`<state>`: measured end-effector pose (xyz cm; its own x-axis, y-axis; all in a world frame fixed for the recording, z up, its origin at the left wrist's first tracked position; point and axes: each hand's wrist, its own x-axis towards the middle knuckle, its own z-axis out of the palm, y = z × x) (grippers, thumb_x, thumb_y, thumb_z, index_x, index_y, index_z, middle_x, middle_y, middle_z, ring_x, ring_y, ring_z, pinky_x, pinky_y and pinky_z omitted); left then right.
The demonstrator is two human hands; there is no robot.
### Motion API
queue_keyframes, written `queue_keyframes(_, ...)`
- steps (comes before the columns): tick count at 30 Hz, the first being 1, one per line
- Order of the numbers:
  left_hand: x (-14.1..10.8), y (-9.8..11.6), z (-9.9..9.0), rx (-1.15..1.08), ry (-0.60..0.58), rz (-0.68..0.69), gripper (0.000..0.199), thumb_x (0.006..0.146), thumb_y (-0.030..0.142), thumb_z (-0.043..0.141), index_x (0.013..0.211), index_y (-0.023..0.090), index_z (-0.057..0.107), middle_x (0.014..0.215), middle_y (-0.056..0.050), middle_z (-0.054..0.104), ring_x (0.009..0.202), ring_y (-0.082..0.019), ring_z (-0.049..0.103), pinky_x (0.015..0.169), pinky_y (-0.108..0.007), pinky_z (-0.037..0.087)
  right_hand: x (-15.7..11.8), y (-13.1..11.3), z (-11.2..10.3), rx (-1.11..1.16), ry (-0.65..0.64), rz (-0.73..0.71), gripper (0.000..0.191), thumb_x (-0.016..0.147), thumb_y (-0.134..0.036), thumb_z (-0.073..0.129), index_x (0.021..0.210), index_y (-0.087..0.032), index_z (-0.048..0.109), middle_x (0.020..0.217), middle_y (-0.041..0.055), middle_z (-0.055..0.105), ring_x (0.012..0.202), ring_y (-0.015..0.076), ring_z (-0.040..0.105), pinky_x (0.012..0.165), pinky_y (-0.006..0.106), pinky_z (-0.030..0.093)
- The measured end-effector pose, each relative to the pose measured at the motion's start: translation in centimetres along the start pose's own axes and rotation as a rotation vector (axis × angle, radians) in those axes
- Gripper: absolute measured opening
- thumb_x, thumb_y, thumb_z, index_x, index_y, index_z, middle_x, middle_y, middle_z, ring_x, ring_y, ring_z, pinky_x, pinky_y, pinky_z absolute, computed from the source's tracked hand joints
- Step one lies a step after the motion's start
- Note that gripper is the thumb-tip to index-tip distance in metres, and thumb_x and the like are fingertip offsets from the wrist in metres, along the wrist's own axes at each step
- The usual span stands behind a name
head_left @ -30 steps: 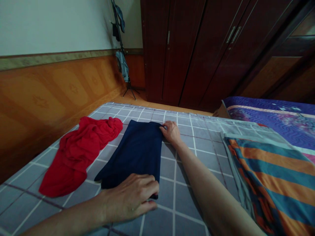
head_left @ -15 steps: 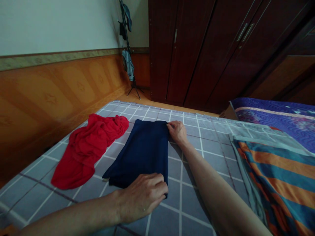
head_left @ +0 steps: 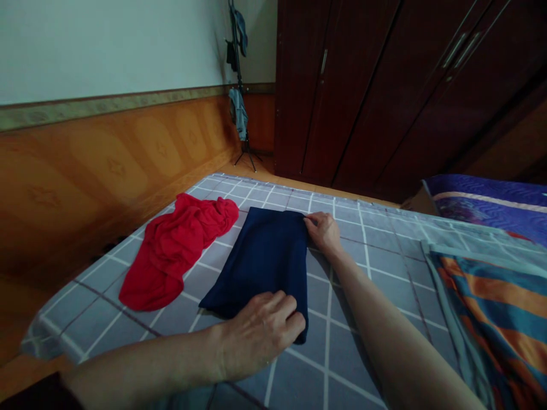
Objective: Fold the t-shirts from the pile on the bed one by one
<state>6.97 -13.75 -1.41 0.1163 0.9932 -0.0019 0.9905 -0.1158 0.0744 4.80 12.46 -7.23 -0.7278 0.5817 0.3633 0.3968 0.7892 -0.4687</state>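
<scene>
A dark blue folded cloth garment (head_left: 265, 256) lies flat on the grey checked bedsheet (head_left: 346, 250). My left hand (head_left: 265, 330) grips its near right corner, fingers curled over the edge. At the far right corner, my right hand (head_left: 323, 232) pinches the fabric between thumb and fingers. Which kind of garment it is, I cannot tell. Left of it rests a crumpled red cloth (head_left: 179, 250), apart from both hands.
Striped orange and blue cloth (head_left: 491, 302) lies at the right on the bed. Behind it shows a purple quilted cover (head_left: 491, 199). A dark red wardrobe (head_left: 342, 97) stands beyond the bed's far edge, beside a coat stand (head_left: 240, 74) with clothes on it.
The view has shifted, so everything appears further right except the near corner of the bed, which now shows. Both hands keep their hold on the blue garment's corners.
</scene>
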Motion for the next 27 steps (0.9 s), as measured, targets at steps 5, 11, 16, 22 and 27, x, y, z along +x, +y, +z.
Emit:
queue_keyframes(5, -0.2, 0.2, -1.0, 0.065, -0.008, 0.058, 0.005, 0.088, 0.012, 0.049, 0.087, 0.016, 0.052, 0.087, -0.003, 0.055, 0.08, -0.019, 0.055, 0.065, -0.031, 0.047, 0.1, 0.2, 0.2, 0.0, 0.02, -0.017, 0.022, 0.085, -0.028, 0.054, 0.091, -0.019, 0.073, 0.095, 0.0068, 0.07, 0.094, 0.023, 0.059, 0.08, 0.031, 0.045)
queue_keyframes(11, -2.7, -3.2, -4.0, -0.116, -0.039, -0.118, 0.008, 0.091, 0.027, 0.053, 0.089, 0.019, 0.056, 0.086, 0.0, 0.06, 0.078, -0.015, 0.058, 0.066, -0.025, 0.043, 0.1, 0.4, 0.3, 0.007, 0.033, -0.054, 0.023, 0.084, -0.028, 0.053, 0.089, -0.017, 0.073, 0.092, 0.0086, 0.07, 0.092, 0.0242, 0.06, 0.079, 0.034, 0.046)
queue_keyframes(16, -7.1, -8.0, -3.0, -0.231, 0.082, -0.616, 0.019, 0.089, 0.032, 0.053, 0.08, 0.018, 0.061, 0.078, 0.0, 0.062, 0.072, -0.014, 0.058, 0.063, -0.024, 0.037, 0.1, 0.6, 0.4, 0.007, 0.04, -0.069, 0.024, 0.084, -0.028, 0.052, 0.089, -0.017, 0.073, 0.092, 0.0089, 0.07, 0.092, 0.0243, 0.06, 0.078, 0.034, 0.046)
queue_keyframes(22, -8.7, -9.6, -0.5, -0.634, 0.091, -0.732, 0.024, 0.082, 0.03, 0.052, 0.063, 0.016, 0.053, 0.057, 0.005, 0.047, 0.055, -0.009, 0.044, 0.051, -0.02, 0.029, 0.1, 0.7, 0.5, -0.005, 0.047, -0.074, 0.023, 0.084, -0.027, 0.053, 0.088, -0.017, 0.073, 0.092, 0.0085, 0.07, 0.092, 0.0241, 0.06, 0.078, 0.033, 0.046)
queue_keyframes(27, -8.8, -10.3, 0.1, -0.671, 0.123, -0.754, 0.031, 0.084, 0.035, 0.047, 0.059, 0.016, 0.048, 0.055, 0.006, 0.039, 0.053, -0.009, 0.039, 0.048, -0.02, 0.024, 0.2, 0.8, 0.5, -0.009, 0.044, -0.082, 0.023, 0.084, -0.027, 0.053, 0.088, -0.017, 0.073, 0.092, 0.0089, 0.071, 0.09, 0.0239, 0.061, 0.078, 0.033, 0.047)
